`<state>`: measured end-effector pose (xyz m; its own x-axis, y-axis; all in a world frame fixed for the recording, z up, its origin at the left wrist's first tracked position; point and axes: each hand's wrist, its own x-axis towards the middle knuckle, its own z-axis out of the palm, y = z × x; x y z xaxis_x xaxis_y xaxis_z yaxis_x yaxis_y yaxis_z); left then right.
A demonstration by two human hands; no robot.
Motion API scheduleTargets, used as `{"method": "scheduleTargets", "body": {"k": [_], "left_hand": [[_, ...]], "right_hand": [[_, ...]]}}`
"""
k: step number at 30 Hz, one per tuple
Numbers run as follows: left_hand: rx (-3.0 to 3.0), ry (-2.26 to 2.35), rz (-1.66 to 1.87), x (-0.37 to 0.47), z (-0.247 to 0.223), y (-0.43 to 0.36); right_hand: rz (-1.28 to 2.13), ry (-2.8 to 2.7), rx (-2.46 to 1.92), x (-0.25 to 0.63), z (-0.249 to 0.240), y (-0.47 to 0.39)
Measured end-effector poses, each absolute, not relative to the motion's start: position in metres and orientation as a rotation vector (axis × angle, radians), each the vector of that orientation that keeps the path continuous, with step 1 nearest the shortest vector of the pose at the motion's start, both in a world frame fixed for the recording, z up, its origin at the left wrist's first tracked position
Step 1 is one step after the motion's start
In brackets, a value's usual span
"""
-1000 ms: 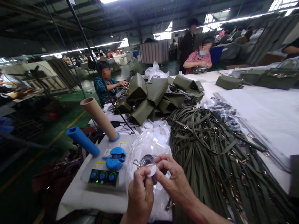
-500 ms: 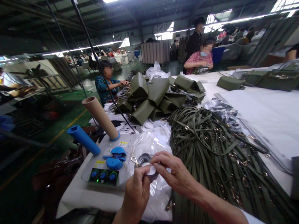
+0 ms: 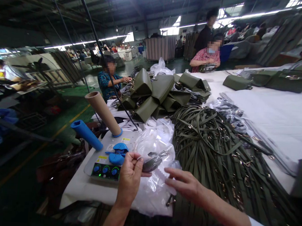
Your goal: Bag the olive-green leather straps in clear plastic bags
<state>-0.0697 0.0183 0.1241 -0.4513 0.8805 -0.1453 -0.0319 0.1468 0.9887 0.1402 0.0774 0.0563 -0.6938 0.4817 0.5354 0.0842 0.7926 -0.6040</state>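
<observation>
My left hand (image 3: 131,177) is closed on a coiled dark strap (image 3: 152,162), its thumb on top at the coil's left end. Clear plastic seems to lie around the coil. Just to the right, my right hand (image 3: 184,182) has its fingers apart, near the edge of a clear plastic bag (image 3: 174,166); whether they touch it I cannot tell. Under both hands lies a heap of clear plastic bags (image 3: 145,200). A large pile of green straps with metal clasps (image 3: 203,137) spreads to the right.
On the left stands a grey machine with blue knobs (image 3: 105,171), a cardboard tube (image 3: 103,113) and a blue tube (image 3: 86,135). Green bags (image 3: 163,88) are heaped beyond. A thin black pole slants down behind the machine. People sit across the table.
The strap coil now lies flatter in my left hand, with plastic around it. My right hand has come off the coil to the right and its fingers have opened. The view has shifted slightly.
</observation>
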Motion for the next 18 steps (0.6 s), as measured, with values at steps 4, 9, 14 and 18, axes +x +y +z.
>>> {"method": "scheduleTargets", "body": {"k": [4,9,14,18], "left_hand": [[0.884,1.601,1.376,-0.062,0.118,0.019],[1.024,1.631,1.301,-0.046,0.116,0.018],[1.132,1.689,1.264,-0.038,0.115,0.014],[1.221,1.739,1.275,-0.038,0.112,0.011]], "right_hand": [[1.016,-2.109,-0.449,0.131,0.09,0.066],[1.233,-1.963,-0.828,0.105,0.134,0.07],[1.478,-1.893,-0.986,0.091,0.135,0.077],[1.507,-1.932,-1.139,0.086,0.13,0.081]]}}
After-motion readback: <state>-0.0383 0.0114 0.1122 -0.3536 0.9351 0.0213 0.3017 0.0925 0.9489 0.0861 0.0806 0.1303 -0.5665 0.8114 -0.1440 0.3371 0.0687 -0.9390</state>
